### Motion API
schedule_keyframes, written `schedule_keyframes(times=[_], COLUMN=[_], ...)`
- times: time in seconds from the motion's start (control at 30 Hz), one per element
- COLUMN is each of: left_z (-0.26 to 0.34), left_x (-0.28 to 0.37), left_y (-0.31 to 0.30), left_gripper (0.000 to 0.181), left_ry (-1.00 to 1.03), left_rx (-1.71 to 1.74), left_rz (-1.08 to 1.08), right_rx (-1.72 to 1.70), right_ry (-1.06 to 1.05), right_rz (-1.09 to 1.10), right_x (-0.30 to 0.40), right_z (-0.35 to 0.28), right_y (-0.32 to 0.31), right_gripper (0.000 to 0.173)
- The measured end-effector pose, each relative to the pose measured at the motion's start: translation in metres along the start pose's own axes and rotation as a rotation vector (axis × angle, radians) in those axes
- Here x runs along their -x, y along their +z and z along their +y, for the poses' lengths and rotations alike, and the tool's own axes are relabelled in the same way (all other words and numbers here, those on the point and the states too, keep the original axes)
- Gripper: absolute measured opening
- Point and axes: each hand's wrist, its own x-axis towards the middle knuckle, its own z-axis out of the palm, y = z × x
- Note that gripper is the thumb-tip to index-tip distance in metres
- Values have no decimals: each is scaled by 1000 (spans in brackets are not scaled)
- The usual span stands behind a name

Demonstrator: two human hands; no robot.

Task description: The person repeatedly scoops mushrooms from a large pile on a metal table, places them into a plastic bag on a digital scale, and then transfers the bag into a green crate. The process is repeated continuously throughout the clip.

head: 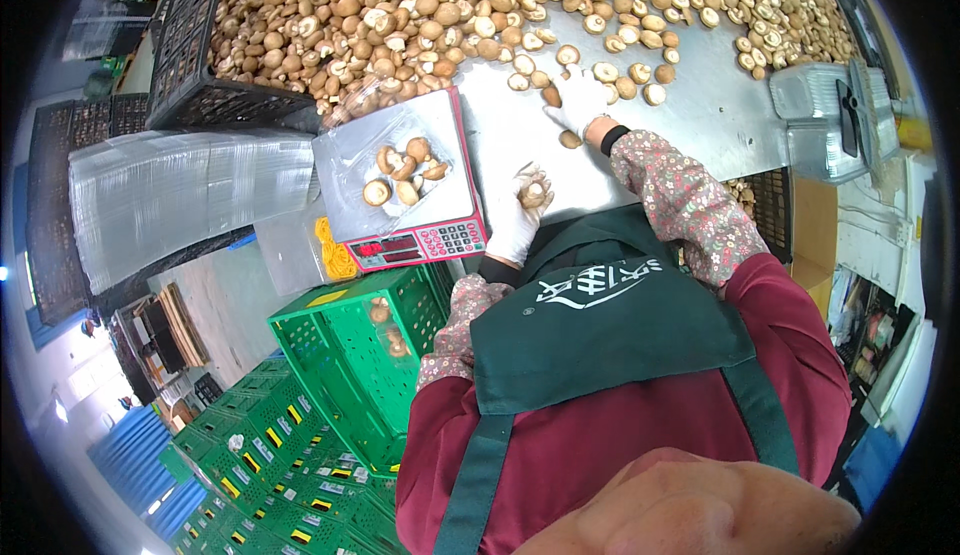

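Both of my hands wear white gloves over the metal table [705, 134]. My left hand [517, 221] is closed around a brown-capped mushroom [533, 193], just right of a digital scale with a red rim [471, 172]. My right hand [579, 98] reaches to loose mushrooms; its fingers touch a brown cap [551, 96], and whether they grip it I cannot tell. Another mushroom [570, 139] lies just below that hand. On the scale rests a clear plastic tray [360, 157] holding several mushrooms [417, 150].
A large mushroom heap [360, 22] covers the table's far side beside a black crate [187, 52]. Stacked clear trays [187, 187] stand left, with yellow bands [335, 249] nearby. A green crate [337, 375] holds packed mushrooms below the scale. More clear containers [814, 119] are at right.
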Motion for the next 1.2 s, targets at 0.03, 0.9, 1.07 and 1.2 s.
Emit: schedule_keyframes(times=[0.03, 0.9, 1.07, 1.2], left_z=[0, 84, 137, 136], left_x=[4, 108, 110, 100], left_y=[2, 14, 1, -23], left_gripper=[48, 40, 42, 77], left_ry=[-8, 940, 1246, 1237], left_rx=[-8, -827, -1102, -1178], left_rz=[-6, 440, 840, 724], right_rx=[-24, -2477, -2185, -1537], right_ry=[27, 151, 34, -421], right_rz=[-122, -916, -805, -438], right_x=[-5, 2, -4, -7], right_z=[2, -89, -136, -194], right_y=[-5, -90, -86, -81], right_gripper=[54, 61, 53, 45])
